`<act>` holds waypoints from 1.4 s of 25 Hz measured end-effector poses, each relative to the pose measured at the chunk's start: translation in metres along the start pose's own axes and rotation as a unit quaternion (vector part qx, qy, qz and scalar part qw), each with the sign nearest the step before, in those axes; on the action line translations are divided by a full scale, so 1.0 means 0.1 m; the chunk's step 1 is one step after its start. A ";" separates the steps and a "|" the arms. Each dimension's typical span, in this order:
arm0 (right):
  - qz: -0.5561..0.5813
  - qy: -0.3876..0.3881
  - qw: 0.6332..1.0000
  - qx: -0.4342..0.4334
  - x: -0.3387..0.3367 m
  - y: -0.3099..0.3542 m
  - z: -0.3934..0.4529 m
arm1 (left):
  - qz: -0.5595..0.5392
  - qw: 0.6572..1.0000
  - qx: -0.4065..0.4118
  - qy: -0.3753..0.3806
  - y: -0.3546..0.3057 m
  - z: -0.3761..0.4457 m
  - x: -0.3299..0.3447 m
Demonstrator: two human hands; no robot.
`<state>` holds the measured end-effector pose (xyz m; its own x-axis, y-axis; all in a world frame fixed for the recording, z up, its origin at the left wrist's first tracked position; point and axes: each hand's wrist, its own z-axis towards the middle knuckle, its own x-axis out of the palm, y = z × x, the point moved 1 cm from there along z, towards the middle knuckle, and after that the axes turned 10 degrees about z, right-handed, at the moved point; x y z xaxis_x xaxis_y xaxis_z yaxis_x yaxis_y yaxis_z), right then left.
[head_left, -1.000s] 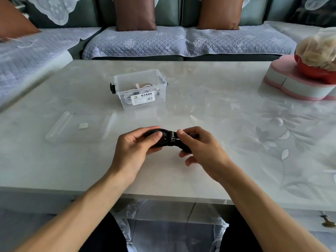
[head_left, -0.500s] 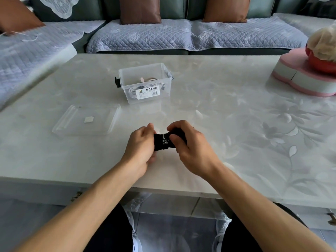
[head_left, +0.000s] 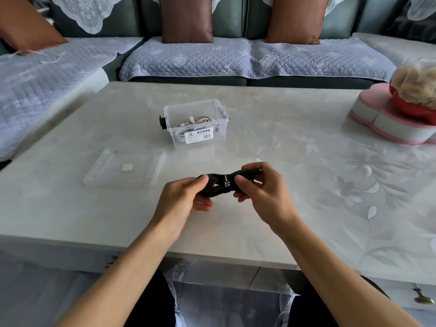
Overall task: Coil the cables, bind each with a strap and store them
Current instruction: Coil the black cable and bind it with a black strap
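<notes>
A coiled black cable [head_left: 215,188] with a black strap [head_left: 227,183] wrapped round its middle is held just above the marble table [head_left: 283,142]. My left hand [head_left: 182,197] grips the coil's left end. My right hand [head_left: 262,187] grips the right end, thumb beside the strap. Farther back stands a clear storage box [head_left: 197,122], open on top, with pale coiled cables inside. Its clear lid [head_left: 125,167] lies flat to the left of my hands.
A pink and white heart-shaped box [head_left: 389,121] with a red bowl and a bagged item on it sits at the table's right. A sofa with brown cushions [head_left: 186,18] runs behind and to the left.
Both hands have turned the bundle, so the strap's printed face shows between them. My right thumb has slid off the strap toward the coil's right end.
</notes>
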<state>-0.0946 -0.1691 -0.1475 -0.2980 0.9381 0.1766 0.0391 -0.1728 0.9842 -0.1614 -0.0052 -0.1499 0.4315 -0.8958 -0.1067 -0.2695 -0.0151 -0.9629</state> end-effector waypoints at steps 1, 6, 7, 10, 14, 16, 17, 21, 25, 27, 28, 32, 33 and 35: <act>-0.019 0.010 1.000 -0.014 0.04 0.05 0.02 | -0.042 0.998 -0.039 -0.008 -0.03 -0.01 -0.02; -0.039 0.065 0.997 0.005 0.23 0.33 0.24 | -0.082 0.995 -0.049 0.001 -0.33 0.01 -0.29; -0.038 0.068 0.997 0.022 0.24 0.39 0.33 | -0.078 0.997 -0.025 -0.006 -0.42 0.06 -0.37; -0.058 0.050 0.995 0.069 0.21 0.56 0.63 | -0.051 0.998 0.011 -0.029 -0.70 0.28 -0.63; -0.110 0.048 0.989 0.081 0.22 0.65 1.03 | -0.022 0.999 0.017 -0.023 -0.97 0.68 -0.81; -0.132 0.035 0.988 0.067 0.28 0.62 1.22 | 0.004 0.999 0.026 -0.037 -1.09 0.91 -0.82; -0.156 0.021 0.986 0.048 0.30 0.60 1.34 | 0.026 0.998 0.032 -0.046 -1.15 1.06 -0.80; -0.317 0.016 0.945 -0.083 0.38 0.45 1.70 | 0.180 0.980 0.051 -0.072 -1.30 1.61 -0.64; -0.442 0.121 0.882 -0.107 0.43 0.27 1.97 | 0.354 0.934 0.036 -0.043 -1.31 1.98 -0.44; -0.484 0.145 0.859 -0.078 0.42 0.23 1.99 | 0.481 0.876 0.031 0.019 -1.28 2.08 -0.42; -0.493 0.143 0.855 -0.077 0.42 0.23 1.98 | 0.550 0.833 0.035 0.047 -1.28 2.11 -0.42; -0.484 0.123 0.861 -0.091 0.45 0.19 1.92 | 0.677 0.729 0.071 0.070 -1.23 2.13 -0.37; -0.476 0.122 0.866 -0.088 0.45 0.18 1.90 | 0.680 0.725 0.087 0.061 -1.21 2.11 -0.35; -0.464 0.118 0.873 -0.096 0.46 0.21 1.83 | 0.615 0.777 0.132 0.023 -1.16 2.04 -0.42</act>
<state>0.0674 -0.0751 -0.1157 -0.3056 0.6169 -0.7253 -0.4775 0.5598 0.6772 0.0271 0.1249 -0.0839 -0.0459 -0.1765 -0.9832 -0.2658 0.9509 -0.1583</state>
